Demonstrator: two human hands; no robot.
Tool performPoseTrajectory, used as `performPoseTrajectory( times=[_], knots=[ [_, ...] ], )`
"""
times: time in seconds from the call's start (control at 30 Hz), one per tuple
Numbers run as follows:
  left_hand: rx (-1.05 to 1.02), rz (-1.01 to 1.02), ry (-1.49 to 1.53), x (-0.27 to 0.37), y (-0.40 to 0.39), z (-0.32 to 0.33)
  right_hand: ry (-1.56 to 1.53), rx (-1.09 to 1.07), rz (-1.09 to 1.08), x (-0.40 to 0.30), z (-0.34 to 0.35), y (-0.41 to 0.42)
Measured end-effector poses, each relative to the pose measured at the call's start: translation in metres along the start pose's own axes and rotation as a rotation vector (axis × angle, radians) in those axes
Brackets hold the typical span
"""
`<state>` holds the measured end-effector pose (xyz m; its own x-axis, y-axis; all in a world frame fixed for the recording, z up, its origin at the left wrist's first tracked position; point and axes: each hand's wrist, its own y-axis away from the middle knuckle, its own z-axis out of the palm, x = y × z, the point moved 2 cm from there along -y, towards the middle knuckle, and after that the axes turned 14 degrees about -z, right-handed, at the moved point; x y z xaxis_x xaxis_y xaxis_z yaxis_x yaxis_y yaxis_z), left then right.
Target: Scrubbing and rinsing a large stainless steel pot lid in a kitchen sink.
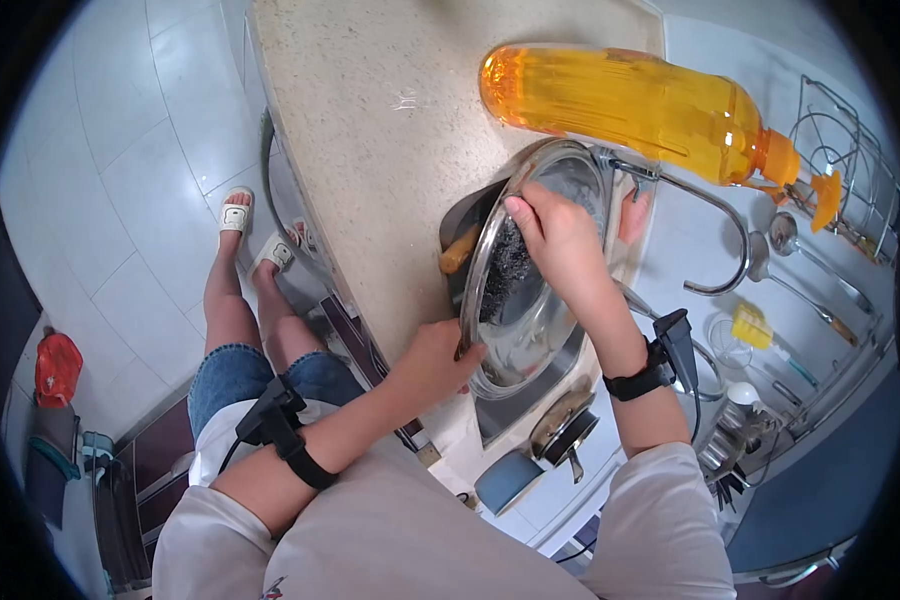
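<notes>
A round glass lid with a metal rim [551, 330] stands tilted over the sink [495, 420]. My left hand [436, 358] is closed around the lower left part of its rim. At the upper part, my right hand [566, 244] grips the rim with thumb and curled fingers; some of those fingers are hidden. A dark, curly scouring pad [504, 270] shows just below the right thumb, against the lid; whether the fingers touch it is unclear. Wet streaks and whitish suds lie on the glass. In the sink, left of the lid, an orange-brown handle-like object [461, 249] sticks out.
A large yellow soap bottle with a pump [622, 109] stands beyond the lid, near the curved metal faucet [720, 217]. Ladles [784, 232] and a yellow sponge brush [751, 326] hang at the right. A blue pot [506, 480] and a lidded pan [566, 431] are nearer my body.
</notes>
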<state>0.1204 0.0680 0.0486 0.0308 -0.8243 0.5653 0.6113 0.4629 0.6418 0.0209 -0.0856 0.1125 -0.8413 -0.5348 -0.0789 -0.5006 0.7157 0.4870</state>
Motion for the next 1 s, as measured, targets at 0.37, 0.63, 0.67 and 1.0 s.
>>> performPoseTrajectory(
  times=[0.37, 0.63, 0.67, 1.0],
  knots=[
    [-0.008, -0.008, 0.097, -0.004, -0.002, 0.004, 0.083, 0.223, -0.282, -0.007, 0.001, -0.009],
    [-0.024, 0.028, 0.073, -0.011, -0.004, 0.009, 0.189, 0.276, -0.21, -0.003, 0.0, -0.015],
    [-0.017, -0.009, 0.064, -0.013, -0.006, 0.006, 0.183, 0.288, -0.222, -0.012, 0.005, -0.013],
    [0.031, -0.004, 0.094, -0.005, 0.0, 0.003, 0.06, 0.215, -0.28, -0.044, 0.018, 0.017]
  ],
)
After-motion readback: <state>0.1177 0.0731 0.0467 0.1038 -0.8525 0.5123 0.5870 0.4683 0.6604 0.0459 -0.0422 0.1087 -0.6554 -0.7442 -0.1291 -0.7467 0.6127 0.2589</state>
